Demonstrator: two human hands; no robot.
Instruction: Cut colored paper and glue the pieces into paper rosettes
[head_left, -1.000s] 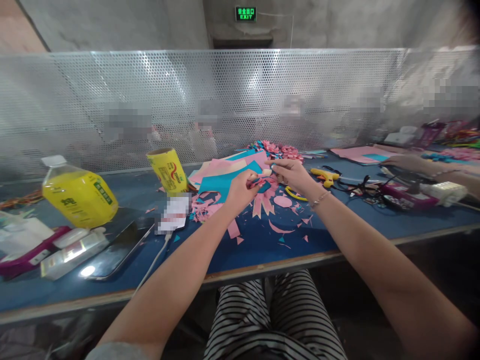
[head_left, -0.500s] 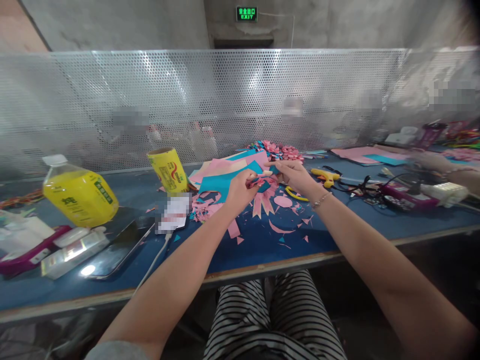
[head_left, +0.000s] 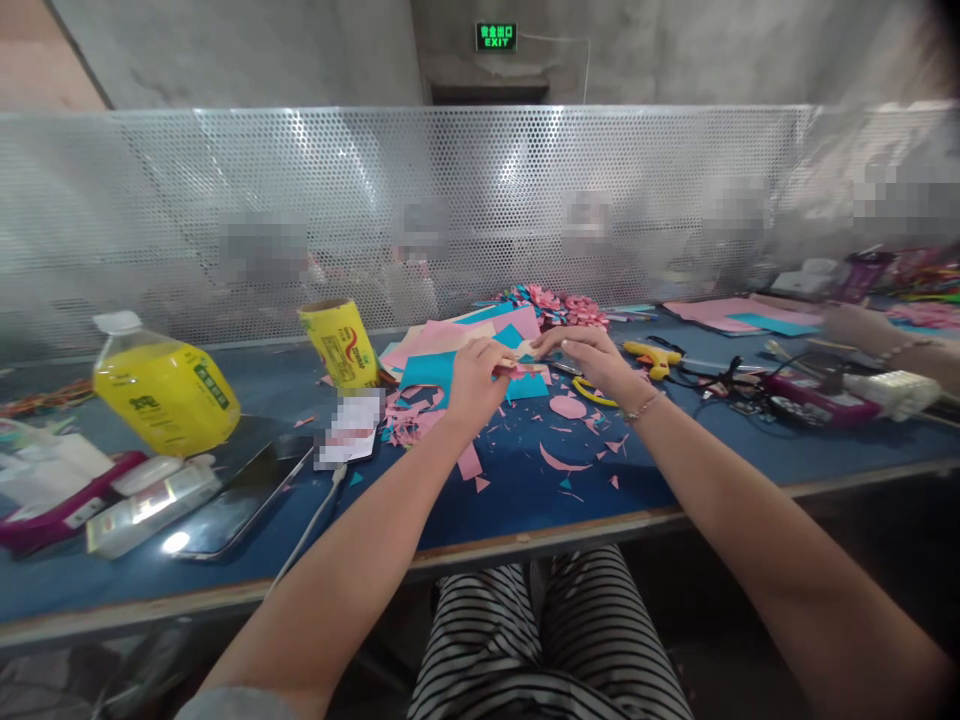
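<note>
Over the middle of the table, my left hand [head_left: 478, 380] is closed, pinching a layered pink and cream paper piece [head_left: 517, 364] that now shows nearly edge-on. My right hand [head_left: 592, 358] has its fingers bent down onto the right end of the same piece; its fingertips are partly hidden. Beneath both hands lie blue paper sheets [head_left: 427, 370] and pink scraps. Just right of the piece, yellow-handled scissors [head_left: 595, 392] rest on the table beside a pink paper disc [head_left: 568, 407].
A heap of pink and blue paper flowers [head_left: 574, 305] lies behind my hands. On the left are a yellow tube [head_left: 341, 345], a bottle of yellow liquid [head_left: 165, 390] and a phone [head_left: 232, 505]. A yellow glue gun [head_left: 652, 357] and another person's hand [head_left: 862, 325] are on the right.
The paper piece has tipped from hanging with its forked tails showing to nearly edge-on. My right hand has turned over it, fingers pointing down and left.
</note>
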